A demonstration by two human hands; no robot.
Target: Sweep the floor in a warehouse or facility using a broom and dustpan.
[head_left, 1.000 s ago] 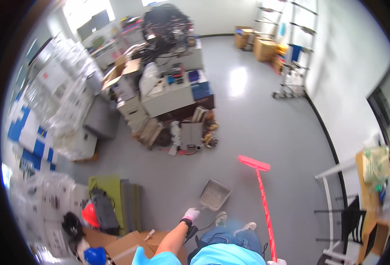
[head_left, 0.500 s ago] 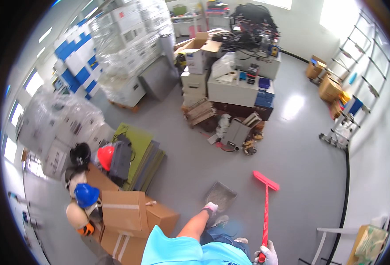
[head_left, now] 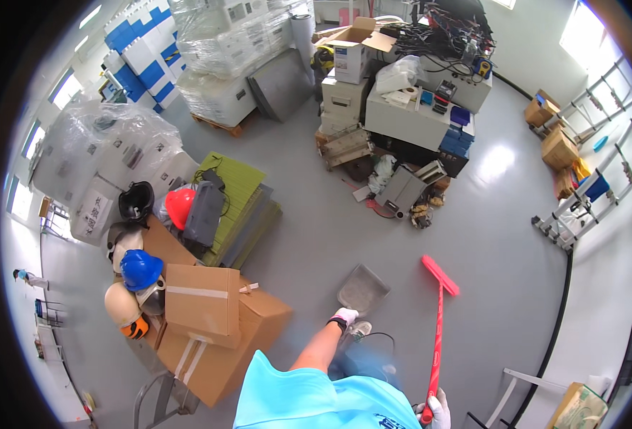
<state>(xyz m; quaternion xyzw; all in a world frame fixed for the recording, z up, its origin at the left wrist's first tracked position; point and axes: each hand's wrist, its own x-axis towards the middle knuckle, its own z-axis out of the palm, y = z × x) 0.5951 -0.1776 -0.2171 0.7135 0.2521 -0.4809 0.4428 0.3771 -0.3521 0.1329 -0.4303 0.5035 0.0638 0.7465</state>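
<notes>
My left hand [head_left: 346, 314], in a white glove, is closed on the near end of a grey dustpan [head_left: 363, 289]. The dustpan's wide mouth faces away from me, low over the floor; whether it touches cannot be told. My right hand [head_left: 439, 410], gloved too, grips the lower end of a red broom [head_left: 438, 336] by its handle. The broom reaches forward on my right, with its red head [head_left: 440, 276] out beyond the dustpan's right side. Part of the right-hand fingers is hidden behind the handle.
Cardboard boxes [head_left: 200, 304] and helmets [head_left: 142, 270] stand to my left, beside green panels [head_left: 241, 196]. Ahead lies a heap of metal parts [head_left: 400, 189] before a white cabinet [head_left: 405, 121]. A ladder [head_left: 593, 189] leans along the right wall. Wrapped pallets [head_left: 223, 64] fill the back left.
My view has shifted, so surroundings sit higher and mostly further right in the picture. The dustpan and broom appear a little farther forward in view. Both hands keep their hold.
</notes>
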